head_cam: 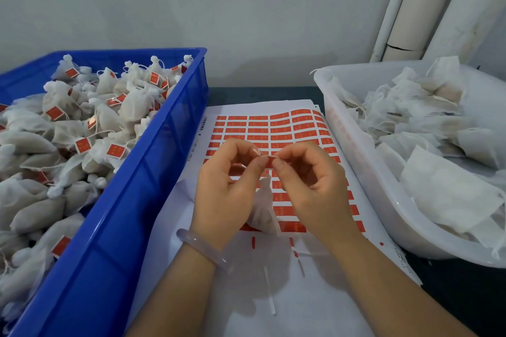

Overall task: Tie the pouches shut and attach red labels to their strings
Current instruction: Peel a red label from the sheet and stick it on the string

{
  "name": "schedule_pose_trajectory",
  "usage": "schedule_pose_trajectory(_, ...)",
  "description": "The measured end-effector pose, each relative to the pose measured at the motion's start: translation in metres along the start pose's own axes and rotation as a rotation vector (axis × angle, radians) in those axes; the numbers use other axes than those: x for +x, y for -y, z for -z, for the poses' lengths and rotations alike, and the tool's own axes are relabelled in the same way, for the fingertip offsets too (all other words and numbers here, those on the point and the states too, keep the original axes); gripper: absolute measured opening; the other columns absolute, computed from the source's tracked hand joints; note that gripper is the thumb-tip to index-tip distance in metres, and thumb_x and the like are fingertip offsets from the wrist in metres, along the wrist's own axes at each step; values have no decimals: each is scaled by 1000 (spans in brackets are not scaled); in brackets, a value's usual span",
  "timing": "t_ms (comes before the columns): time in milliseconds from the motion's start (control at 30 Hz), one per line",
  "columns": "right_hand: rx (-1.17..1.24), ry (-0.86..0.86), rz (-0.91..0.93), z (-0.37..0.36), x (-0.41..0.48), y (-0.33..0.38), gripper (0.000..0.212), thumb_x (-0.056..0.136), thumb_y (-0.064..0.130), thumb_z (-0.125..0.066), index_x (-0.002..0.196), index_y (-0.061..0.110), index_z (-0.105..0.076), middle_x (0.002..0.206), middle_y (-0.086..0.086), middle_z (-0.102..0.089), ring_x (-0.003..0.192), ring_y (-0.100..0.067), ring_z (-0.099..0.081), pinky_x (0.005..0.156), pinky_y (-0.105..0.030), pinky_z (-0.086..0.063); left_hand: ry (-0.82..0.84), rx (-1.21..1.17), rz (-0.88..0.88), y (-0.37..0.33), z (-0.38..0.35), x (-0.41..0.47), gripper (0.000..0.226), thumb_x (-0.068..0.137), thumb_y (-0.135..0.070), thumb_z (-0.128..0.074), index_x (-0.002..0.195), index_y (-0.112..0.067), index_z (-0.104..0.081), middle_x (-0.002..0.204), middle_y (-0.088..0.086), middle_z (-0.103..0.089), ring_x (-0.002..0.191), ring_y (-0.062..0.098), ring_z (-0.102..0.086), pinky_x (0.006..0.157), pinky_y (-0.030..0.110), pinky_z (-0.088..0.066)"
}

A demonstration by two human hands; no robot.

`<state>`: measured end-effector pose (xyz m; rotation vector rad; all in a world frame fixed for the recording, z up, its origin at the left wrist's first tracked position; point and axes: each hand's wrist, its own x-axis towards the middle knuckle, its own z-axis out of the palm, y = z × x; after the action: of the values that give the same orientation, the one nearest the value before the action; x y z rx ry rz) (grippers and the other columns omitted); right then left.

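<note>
Small white mesh pouch (263, 206), limp and gathered at the neck, hangs over the label sheet (276, 128) mid-counter. Left hand (227, 186) and right hand (312, 183) each have their grip pinched together on one red label (269, 159) above it.

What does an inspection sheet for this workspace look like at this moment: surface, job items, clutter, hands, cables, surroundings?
Surface: dark table, mostly covered by the white label sheet with rows of red labels.
Job's things: blue bin on the left holds tied, labelled pouches; white tub on the right holds untied pouches; one pouch hangs between the hands.
Clutter: peeled backing strips on the sheet's bare lower part.
Grippers: left hand and right hand pinch a red label together above the pouch.
Cables: nothing seen.
Surroundings: pale wall; cardboard tubes in the right corner.
</note>
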<state>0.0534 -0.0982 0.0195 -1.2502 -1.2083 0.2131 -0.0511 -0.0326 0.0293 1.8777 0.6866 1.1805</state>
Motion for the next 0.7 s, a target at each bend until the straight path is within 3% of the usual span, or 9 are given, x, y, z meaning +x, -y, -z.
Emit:
schedule_pose_trajectory(67, 20, 132, -137, 1, 1, -1, 28, 76, 43, -64, 98, 41, -48, 88, 23, -60, 85, 3, -59, 66, -8, -48, -39, -48, 22, 0, 0, 1, 15, 87, -16, -59, 81, -29, -56, 71, -21, -62, 74, 1, -61, 64, 8, -48)
schedule_pose_trajectory(133, -128, 343, -255, 5, 2, -6, 44, 70, 57, -67, 104, 46, -43, 93, 25, -57, 82, 3, -57, 62, -11, -49, -127, -144, 73, 1, 1, 3, 16, 89, -15, -57, 81, -29, -57, 73, -23, -64, 73, -2, -62, 60, 6, -46)
schedule_pose_trajectory(233, -338, 529, -229, 6, 0, -15, 20, 79, 43, -69, 92, 43, -53, 84, 26, -57, 78, 4, -57, 63, -11, -44, -219, -224, 119, 1, 2, 6, 9, 88, -24, -55, 82, -30, -58, 74, -25, -66, 73, -3, -65, 56, 5, -46)
schedule_pose_trajectory(300, -320, 440, -194, 5, 1, -17, 12, 86, 33, -64, 81, 40, -56, 76, 27, -57, 76, 5, -57, 61, -7, -45, -166, -295, 166, 1, 3, 7, 15, 81, -41, -51, 86, -29, -58, 77, -23, -67, 76, -2, -66, 57, 7, -47)
schedule_pose_trajectory(400, -103, 187, -221, 7, 7, -11, 3, 81, 42, -60, 80, 40, -57, 74, 28, -63, 79, 8, -61, 58, -5, -48, 68, -257, 221, 4, 6, 5, 45, 63, -64, -51, 94, -32, -58, 82, -25, -66, 82, -6, -63, 58, 5, -46)
schedule_pose_trajectory(433, -43, 113, -223, 8, 9, -9, 9, 78, 46, -57, 82, 40, -58, 77, 28, -64, 79, 7, -62, 57, -7, -48, 150, -149, 211, 5, 6, 4, 44, 63, -66, -52, 94, -35, -57, 83, -25, -65, 83, -7, -62, 58, 4, -46)
schedule_pose_trajectory(500, 16, 12, -212, 10, 11, -8, 17, 74, 49, -55, 85, 37, -61, 77, 23, -67, 78, 3, -65, 55, -10, -49, 254, 15, 196, 7, 5, 3, 21, 74, -50, -63, 91, -39, -56, 82, -19, -64, 82, -5, -61, 60, 4, -46)
schedule_pose_trajectory(567, 25, -12, -208, 9, 11, -8, 16, 75, 47, -55, 87, 37, -61, 79, 20, -68, 78, 1, -66, 56, -11, -50, 237, 66, 198, 11, 4, 3, 15, 81, -32, -66, 90, -38, -57, 82, -17, -63, 78, -3, -60, 59, 5, -45)
schedule_pose_trajectory(700, 2, 25, -257, 5, 7, -12, 16, 76, 44, -57, 92, 41, -59, 89, 24, -66, 83, 0, -65, 64, -13, -53, 24, -90, 310, 11, 11, 7, 5, 83, -33, -62, 88, -30, -63, 74, -7, -68, 67, 10, -66, 54, 12, -49)
